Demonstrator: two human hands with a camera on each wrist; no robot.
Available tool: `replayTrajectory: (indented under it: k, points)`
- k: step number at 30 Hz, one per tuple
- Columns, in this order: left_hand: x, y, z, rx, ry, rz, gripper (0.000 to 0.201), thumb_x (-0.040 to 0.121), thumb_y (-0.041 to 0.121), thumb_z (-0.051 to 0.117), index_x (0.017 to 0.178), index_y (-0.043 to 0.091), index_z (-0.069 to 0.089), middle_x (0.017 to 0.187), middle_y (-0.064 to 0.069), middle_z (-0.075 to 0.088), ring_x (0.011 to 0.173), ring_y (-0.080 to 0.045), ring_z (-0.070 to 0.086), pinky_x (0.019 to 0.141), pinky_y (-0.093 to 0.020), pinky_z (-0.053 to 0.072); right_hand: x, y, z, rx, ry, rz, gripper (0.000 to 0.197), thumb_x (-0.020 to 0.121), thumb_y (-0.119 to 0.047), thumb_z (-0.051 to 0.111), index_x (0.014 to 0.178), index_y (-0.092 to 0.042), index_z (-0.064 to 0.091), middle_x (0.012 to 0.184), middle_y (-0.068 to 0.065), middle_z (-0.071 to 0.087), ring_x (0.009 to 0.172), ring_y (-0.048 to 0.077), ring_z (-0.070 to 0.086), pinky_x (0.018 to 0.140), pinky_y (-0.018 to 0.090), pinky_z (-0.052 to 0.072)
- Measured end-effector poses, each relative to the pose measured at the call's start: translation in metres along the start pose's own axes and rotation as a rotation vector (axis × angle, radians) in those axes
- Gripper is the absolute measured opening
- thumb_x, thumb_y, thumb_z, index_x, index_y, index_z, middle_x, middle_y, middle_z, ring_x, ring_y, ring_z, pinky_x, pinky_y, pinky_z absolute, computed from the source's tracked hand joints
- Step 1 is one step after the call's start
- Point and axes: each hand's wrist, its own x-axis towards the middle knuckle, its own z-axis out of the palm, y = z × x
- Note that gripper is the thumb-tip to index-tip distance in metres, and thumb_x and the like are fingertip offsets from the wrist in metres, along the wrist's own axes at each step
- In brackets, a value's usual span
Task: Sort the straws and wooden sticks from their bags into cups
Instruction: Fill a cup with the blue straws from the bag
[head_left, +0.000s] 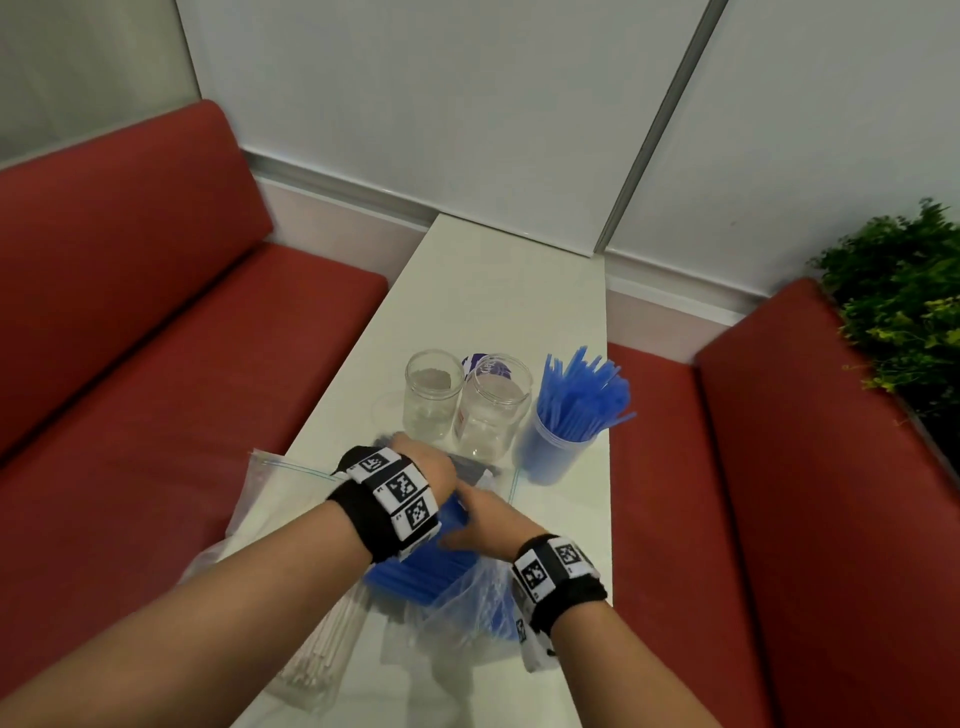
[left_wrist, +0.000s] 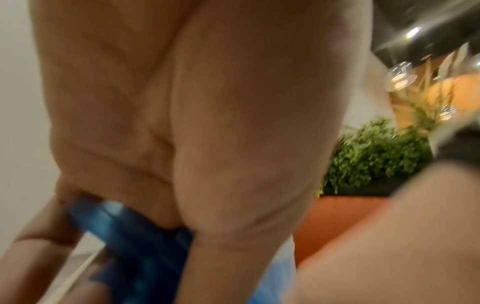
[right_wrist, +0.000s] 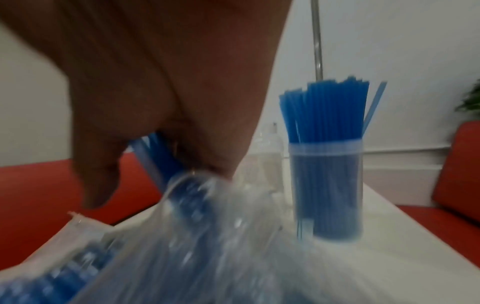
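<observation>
A bundle of blue straws (head_left: 415, 566) sticks out of a clear plastic bag (head_left: 467, 597) lying in the middle of the white table (head_left: 493, 291). My left hand (head_left: 431, 467) reaches across, and in the left wrist view its fingers (left_wrist: 39, 257) curl round the blue straws (left_wrist: 135, 236). My right hand (head_left: 483, 519) grips the same bundle at the bag's mouth, with the straws (right_wrist: 158, 156) running under its palm above the bag (right_wrist: 207, 236). A clear cup (head_left: 558, 447) at the right is full of upright blue straws. Two empty clear jars (head_left: 434, 395) (head_left: 493, 410) stand beside it.
A bag of pale wooden sticks (head_left: 322, 654) lies at the near left of the table, partly under my left arm, with another clear bag (head_left: 270, 488) over the left edge. Red benches (head_left: 156, 338) (head_left: 779, 467) flank the narrow table. A green plant (head_left: 898, 291) stands far right.
</observation>
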Motion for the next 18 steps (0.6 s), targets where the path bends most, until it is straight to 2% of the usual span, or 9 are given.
replayTrajectory:
  k: [1,2,3,5,6,9,12,15,18]
  points:
    - [-0.009,-0.002,-0.009,0.011,0.025,-0.001,0.027,0.099,0.023,0.05,0.124,0.017,0.06,0.133,-0.001,0.057,0.126,-0.022,0.049,0.108,-0.041,0.029,0.001,-0.001,0.01,0.041,0.081,0.014,0.036,0.088,-0.015,0.077,0.12,-0.022,0.063,0.11,-0.005,0.068,0.089,0.004,0.055,0.079,0.021,0.04]
    - [-0.02,-0.004,-0.019,0.013,0.065,0.004,0.024,0.099,0.02,0.05,0.119,0.016,0.062,0.127,-0.001,0.06,0.121,-0.021,0.053,0.103,-0.04,0.033,0.0,-0.005,0.016,0.121,0.166,0.03,0.016,0.091,-0.013,0.074,0.092,-0.025,0.064,0.084,-0.01,0.066,0.072,0.0,0.053,0.07,0.023,0.04]
    - [-0.03,-0.008,-0.029,0.017,0.118,0.026,0.02,0.098,0.02,0.051,0.112,0.015,0.065,0.119,-0.001,0.064,0.111,-0.021,0.058,0.095,-0.038,0.04,0.001,-0.006,0.021,0.218,0.239,0.051,0.026,0.094,-0.011,0.07,0.076,-0.024,0.058,0.065,-0.013,0.059,0.06,-0.001,0.049,0.066,0.025,0.041]
    - [-0.053,-0.023,-0.051,-0.014,0.281,0.134,0.021,0.094,0.034,0.056,0.093,0.017,0.068,0.094,0.002,0.067,0.08,-0.016,0.062,0.069,-0.031,0.047,-0.002,-0.016,0.025,0.471,0.332,0.044,0.018,0.097,-0.01,0.066,0.081,-0.017,0.064,0.057,-0.007,0.059,0.055,0.008,0.055,0.069,0.032,0.049]
    - [-0.061,-0.032,-0.062,-0.081,0.39,0.192,0.032,0.092,0.047,0.055,0.09,0.019,0.069,0.086,0.004,0.066,0.073,-0.015,0.06,0.064,-0.031,0.045,-0.005,-0.02,0.024,0.554,0.365,0.013,0.012,0.097,-0.015,0.068,0.085,-0.016,0.066,0.058,-0.002,0.06,0.055,0.014,0.057,0.067,0.034,0.051]
    - [-0.074,-0.048,-0.075,-0.467,0.655,0.351,0.052,0.091,0.067,0.041,0.096,0.025,0.07,0.087,0.01,0.067,0.08,-0.01,0.061,0.074,-0.031,0.048,-0.009,-0.035,0.017,0.647,0.477,-0.023,0.032,0.096,-0.027,0.074,0.071,-0.013,0.059,0.054,0.0,0.052,0.049,0.013,0.048,0.056,0.028,0.044]
    - [-0.075,-0.038,-0.063,-0.714,0.654,0.477,0.053,0.092,0.066,0.044,0.086,0.021,0.071,0.074,0.009,0.067,0.073,-0.006,0.062,0.075,-0.029,0.05,-0.008,-0.047,0.008,0.738,0.511,-0.073,0.028,0.096,-0.016,0.071,0.071,-0.012,0.057,0.055,-0.002,0.053,0.05,0.012,0.05,0.055,0.03,0.045]
    - [-0.071,-0.035,-0.057,-1.247,0.72,0.615,0.041,0.094,0.058,0.048,0.102,0.026,0.074,0.096,0.013,0.074,0.095,-0.002,0.067,0.092,-0.024,0.052,-0.017,-0.059,-0.004,0.742,0.508,-0.096,0.033,0.096,-0.022,0.073,0.068,-0.017,0.055,0.05,-0.01,0.052,0.046,0.007,0.049,0.053,0.025,0.043]
    - [-0.063,-0.047,-0.055,-1.835,0.817,0.526,0.047,0.101,0.049,0.04,0.106,0.015,0.072,0.102,0.0,0.074,0.099,-0.017,0.069,0.088,-0.023,0.054,-0.036,-0.075,-0.031,0.777,0.605,-0.157,0.041,0.092,-0.034,0.077,0.059,-0.025,0.054,0.049,-0.006,0.047,0.044,0.011,0.044,0.049,0.025,0.039]
